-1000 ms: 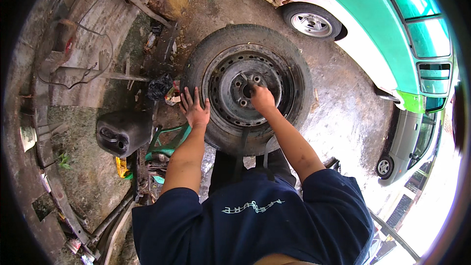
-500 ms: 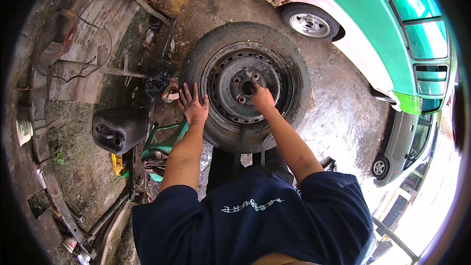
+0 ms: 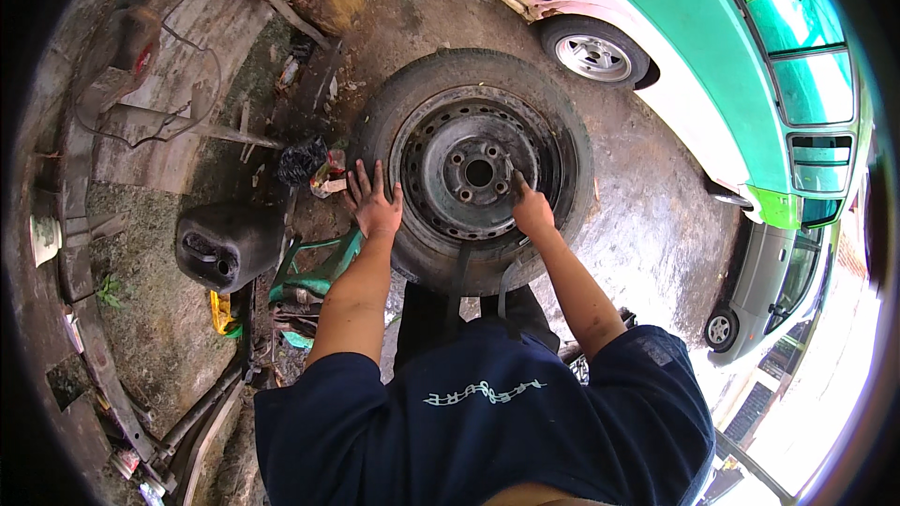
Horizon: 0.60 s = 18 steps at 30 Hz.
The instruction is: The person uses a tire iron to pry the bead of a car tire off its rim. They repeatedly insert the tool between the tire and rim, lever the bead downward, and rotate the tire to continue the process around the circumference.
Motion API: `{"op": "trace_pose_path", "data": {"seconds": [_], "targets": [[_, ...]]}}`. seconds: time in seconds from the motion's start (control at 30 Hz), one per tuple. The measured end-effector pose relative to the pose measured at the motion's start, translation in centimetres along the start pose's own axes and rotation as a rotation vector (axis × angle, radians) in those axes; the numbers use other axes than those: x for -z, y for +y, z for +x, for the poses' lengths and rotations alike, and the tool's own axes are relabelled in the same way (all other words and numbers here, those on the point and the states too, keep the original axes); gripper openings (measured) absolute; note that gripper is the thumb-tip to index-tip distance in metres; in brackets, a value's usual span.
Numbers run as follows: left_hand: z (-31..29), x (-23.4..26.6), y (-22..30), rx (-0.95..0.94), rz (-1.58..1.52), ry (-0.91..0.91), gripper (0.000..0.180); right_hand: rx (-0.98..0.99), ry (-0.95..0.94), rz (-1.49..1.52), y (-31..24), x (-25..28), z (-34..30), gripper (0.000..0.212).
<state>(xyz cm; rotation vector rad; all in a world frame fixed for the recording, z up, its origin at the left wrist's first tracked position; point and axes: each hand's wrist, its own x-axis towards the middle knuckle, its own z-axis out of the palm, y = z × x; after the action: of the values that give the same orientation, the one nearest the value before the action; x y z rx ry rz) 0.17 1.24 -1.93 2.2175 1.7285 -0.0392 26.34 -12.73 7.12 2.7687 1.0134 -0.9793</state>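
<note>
A car wheel with a black tyre and a dark, dirty steel rim lies in front of me, its hub hole and bolt holes showing. My left hand rests flat on the tyre's left sidewall, fingers spread. Over the right side of the rim's centre, my right hand is closed, with a small dark thing at its fingertips that I cannot make out. Two dark flat bars, like tyre levers, sit at the near edge of the rim: one straight bar and one bent bar.
A black plastic jerrycan and a green plastic stool stand to the left. Wooden planks and scrap line the far left. A green, white and pink van is parked at the right, with a grey car nearer me.
My right hand has moved right, from the hub hole toward the outer part of the rim's centre. My left hand stays on the tyre.
</note>
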Motion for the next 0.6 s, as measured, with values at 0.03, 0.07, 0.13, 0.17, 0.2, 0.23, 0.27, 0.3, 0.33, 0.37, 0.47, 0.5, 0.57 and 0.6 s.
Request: {"op": "trace_pose_path", "data": {"seconds": [0.03,0.07,0.13,0.17,0.2,0.23,0.27,0.3,0.33,0.37,0.47,0.5,0.57,0.6], "targets": [[0.0,0.0,0.0,0.004,-0.008,-0.007,0.063,-0.008,-0.014,0.016,-0.3,-0.2,0.0,0.062],[0.0,0.1,0.1,0.008,-0.014,-0.014,0.063,0.000,0.003,0.049,-0.7,-0.3,0.1,0.063],[0.0,0.2,0.2,0.008,0.000,-0.013,0.063,0.035,0.019,0.073,-1.8,-0.1,1.1,0.059],[0.0,0.3,0.2,0.004,0.009,-0.005,0.063,0.043,0.040,0.086,-2.4,0.0,1.7,0.058],[0.0,0.3,0.3,0.008,0.010,-0.019,0.063,0.052,0.003,0.065,-3.0,0.1,2.3,0.055],[0.0,0.4,0.4,0.011,0.013,-0.023,0.063,0.062,-0.020,0.046,-3.6,0.2,2.9,0.052],[0.0,0.4,0.3,0.014,0.017,-0.025,0.063,0.084,-0.040,0.022,-4.0,0.2,3.1,0.049],[0.0,0.5,0.3,0.010,0.013,-0.014,0.063,0.077,-0.032,0.055,-4.2,0.1,3.2,0.046],[-0.1,0.5,0.3,0.005,0.008,-0.004,0.063,0.078,-0.021,0.082,-4.2,0.0,2.9,0.043],[-0.1,0.4,0.3,0.005,0.014,-0.006,0.063,0.080,-0.023,0.107,-4.1,-0.3,2.4,0.041],[0.0,0.2,0.2,-0.011,-0.003,0.023,0.062,0.079,-0.028,0.130,-2.0,-0.8,-0.1,0.050],[0.0,0.1,0.1,-0.011,-0.007,0.028,0.062,0.090,-0.010,0.149,-1.1,-0.9,-0.9,0.052],[-0.1,-0.1,-0.1,-0.017,-0.029,0.045,0.062,0.039,-0.013,0.112,0.1,-1.3,-1.8,0.050],[0.0,-0.2,-0.1,-0.014,-0.032,0.043,0.062,0.002,-0.027,0.091,0.4,-1.4,-1.9,0.050]]}}
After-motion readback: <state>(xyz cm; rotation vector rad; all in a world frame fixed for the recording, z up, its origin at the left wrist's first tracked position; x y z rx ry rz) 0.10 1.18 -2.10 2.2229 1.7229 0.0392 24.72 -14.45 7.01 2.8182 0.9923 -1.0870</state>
